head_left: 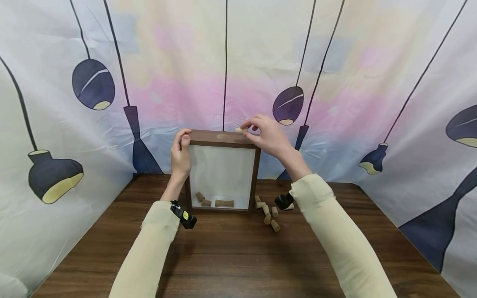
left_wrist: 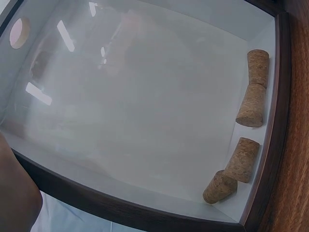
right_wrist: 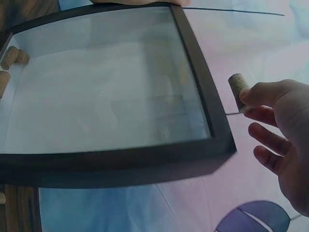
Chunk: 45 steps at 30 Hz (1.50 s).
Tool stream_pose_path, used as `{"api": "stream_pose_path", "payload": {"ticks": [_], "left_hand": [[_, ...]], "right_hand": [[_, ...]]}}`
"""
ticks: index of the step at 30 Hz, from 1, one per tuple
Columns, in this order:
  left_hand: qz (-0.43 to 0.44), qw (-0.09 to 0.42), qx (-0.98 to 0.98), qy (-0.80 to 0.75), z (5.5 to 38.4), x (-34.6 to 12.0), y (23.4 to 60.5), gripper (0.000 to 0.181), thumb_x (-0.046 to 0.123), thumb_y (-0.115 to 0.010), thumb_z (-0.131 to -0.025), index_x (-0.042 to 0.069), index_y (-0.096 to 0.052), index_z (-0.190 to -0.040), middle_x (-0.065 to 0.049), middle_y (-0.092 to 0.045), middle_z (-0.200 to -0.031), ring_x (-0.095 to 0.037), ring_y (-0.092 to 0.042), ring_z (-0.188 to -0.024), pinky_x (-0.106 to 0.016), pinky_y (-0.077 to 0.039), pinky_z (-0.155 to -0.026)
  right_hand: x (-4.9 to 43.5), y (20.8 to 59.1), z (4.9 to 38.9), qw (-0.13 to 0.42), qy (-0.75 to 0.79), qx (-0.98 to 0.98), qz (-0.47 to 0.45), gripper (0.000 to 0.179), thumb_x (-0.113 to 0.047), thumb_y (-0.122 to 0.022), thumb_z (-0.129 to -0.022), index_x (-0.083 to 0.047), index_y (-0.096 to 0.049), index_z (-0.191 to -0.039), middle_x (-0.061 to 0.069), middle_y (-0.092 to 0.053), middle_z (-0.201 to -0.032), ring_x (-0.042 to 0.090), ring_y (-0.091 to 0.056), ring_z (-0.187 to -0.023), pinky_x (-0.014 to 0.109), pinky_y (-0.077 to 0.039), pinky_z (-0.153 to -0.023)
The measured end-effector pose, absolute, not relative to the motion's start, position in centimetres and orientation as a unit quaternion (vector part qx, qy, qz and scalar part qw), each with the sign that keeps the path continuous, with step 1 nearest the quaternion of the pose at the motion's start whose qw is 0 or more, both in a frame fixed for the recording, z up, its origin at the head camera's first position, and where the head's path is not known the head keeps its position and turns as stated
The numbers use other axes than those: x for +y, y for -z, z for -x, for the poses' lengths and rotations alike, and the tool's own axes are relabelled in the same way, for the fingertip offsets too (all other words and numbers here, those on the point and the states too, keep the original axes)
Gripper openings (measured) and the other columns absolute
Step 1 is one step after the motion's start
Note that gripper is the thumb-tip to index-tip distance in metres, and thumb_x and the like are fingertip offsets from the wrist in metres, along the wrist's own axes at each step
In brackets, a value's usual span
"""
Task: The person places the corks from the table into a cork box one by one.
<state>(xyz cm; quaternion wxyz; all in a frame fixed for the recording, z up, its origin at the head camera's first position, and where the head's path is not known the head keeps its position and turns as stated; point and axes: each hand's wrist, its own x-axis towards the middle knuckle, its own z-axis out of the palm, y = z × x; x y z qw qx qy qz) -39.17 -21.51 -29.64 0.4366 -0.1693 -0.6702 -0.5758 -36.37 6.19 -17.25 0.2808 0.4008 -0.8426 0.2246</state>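
Found upright on the table [head_left: 231,252]: a display box [head_left: 255,178] with dark wooden rim, see-through front and a round hole [head_left: 223,136] in its top side. Counted four enclosed corks [left_wrist: 252,105] along the inside bottom, two end to end, two touching near the left corner. Judged done to that extent only.

Seen in the grip of the right hand [head_left: 269,134]: one held cork [right_wrist: 237,89], pinched between thumb and forefinger, near the top side and to the right of the hole. Not yet inserted; clear of the box in the right wrist view.

Seen in the grip of the left hand [head_left: 181,153]: upper left corner of the box, clasped with thumb in front, apparently for steadying.

Remaining outside: loose corks [head_left: 275,225], scattered on the table just right of the box. Unable to certify exact count, with one partly hidden by the right-wrist camera [head_left: 284,201]. Assessed as partway along, with held and loose corks outstanding.
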Motion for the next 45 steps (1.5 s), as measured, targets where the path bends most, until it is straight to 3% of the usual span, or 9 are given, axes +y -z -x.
{"api": "stream_pose_path", "payload": {"ticks": [9,11,16,22,24,32,39,45], "left_hand": [[0.170,0.443,-0.667,0.574,39.1,-21.2,29.7,0.051,0.051,-0.041,-0.104,0.013,-0.057,-0.134,0.012,-0.054,-0.114,-0.010,-0.029,-0.064,-0.030,-0.029,-0.065],[0.170,0.442,-0.669,0.573,39.0,-21.3,29.7,0.049,0.049,-0.041,-0.105,0.013,-0.056,-0.135,0.010,-0.054,-0.112,-0.008,-0.028,-0.060,-0.029,-0.028,-0.062],[0.164,0.437,-0.673,0.574,38.3,-21.3,29.3,0.044,0.038,-0.040,-0.107,0.010,-0.055,-0.137,-0.012,-0.053,-0.101,-0.005,-0.023,-0.053,-0.027,-0.024,-0.057],[0.160,0.438,-0.675,0.572,38.6,-21.5,29.6,0.057,0.058,-0.040,-0.102,0.015,-0.056,-0.135,0.002,-0.044,-0.086,-0.008,-0.023,-0.056,-0.029,-0.025,-0.059],[0.162,0.438,-0.674,0.572,38.6,-21.5,29.7,0.058,0.059,-0.040,-0.101,0.015,-0.056,-0.135,0.007,-0.048,-0.092,-0.008,-0.024,-0.057,-0.029,-0.025,-0.059],[0.158,0.443,-0.674,0.569,38.6,-21.8,29.6,0.057,0.057,-0.040,-0.102,0.015,-0.057,-0.135,0.005,-0.045,-0.088,-0.008,-0.025,-0.057,-0.028,-0.025,-0.056],[0.157,0.438,-0.675,0.573,38.6,-21.7,29.5,0.060,0.062,-0.041,-0.100,0.016,-0.057,-0.135,0.005,-0.056,-0.124,-0.010,-0.030,-0.062,-0.029,-0.028,-0.060],[0.154,0.438,-0.678,0.570,38.5,-21.8,29.4,0.063,0.064,-0.040,-0.099,0.015,-0.057,-0.135,0.005,-0.053,-0.106,-0.007,-0.026,-0.056,-0.027,-0.025,-0.055]], "right_hand": [[3.1,16.9,36.1,0.267,-0.110,-0.870,-0.399,0.018,-0.011,-0.061,-0.097,-0.012,-0.073,-0.111,0.005,-0.065,-0.112,0.025,-0.061,-0.102,0.038,-0.049,-0.091],[2.6,16.9,36.2,0.271,-0.092,-0.872,-0.397,0.019,-0.011,-0.060,-0.097,-0.013,-0.073,-0.111,0.004,-0.064,-0.111,0.023,-0.061,-0.100,0.037,-0.049,-0.089],[1.2,17.1,36.4,0.273,-0.070,-0.874,-0.396,0.020,-0.011,-0.058,-0.099,-0.013,-0.073,-0.111,0.003,-0.063,-0.108,0.022,-0.063,-0.096,0.036,-0.050,-0.085],[0.7,17.7,36.3,0.274,-0.080,-0.869,-0.405,0.023,-0.011,-0.057,-0.100,-0.013,-0.072,-0.118,0.003,-0.063,-0.112,0.021,-0.063,-0.099,0.034,-0.050,-0.086],[0.9,17.7,36.3,0.269,-0.099,-0.867,-0.408,0.024,-0.010,-0.057,-0.099,-0.012,-0.070,-0.120,0.005,-0.063,-0.114,0.022,-0.063,-0.101,0.034,-0.050,-0.088],[3.1,17.8,35.9,0.247,-0.189,-0.858,-0.409,0.020,-0.011,-0.061,-0.098,-0.007,-0.070,-0.116,0.010,-0.062,-0.113,0.025,-0.063,-0.104,0.035,-0.052,-0.092],[6.7,19.2,35.7,0.269,-0.234,-0.849,-0.391,0.018,-0.012,-0.061,-0.098,-0.006,-0.071,-0.111,0.009,-0.063,-0.106,0.024,-0.062,-0.096,0.037,-0.053,-0.087],[9.2,20.6,35.5,0.300,-0.284,-0.834,-0.365,0.015,-0.014,-0.064,-0.097,-0.007,-0.072,-0.108,0.007,-0.066,-0.107,0.023,-0.062,-0.092,0.043,-0.052,-0.084]]}}
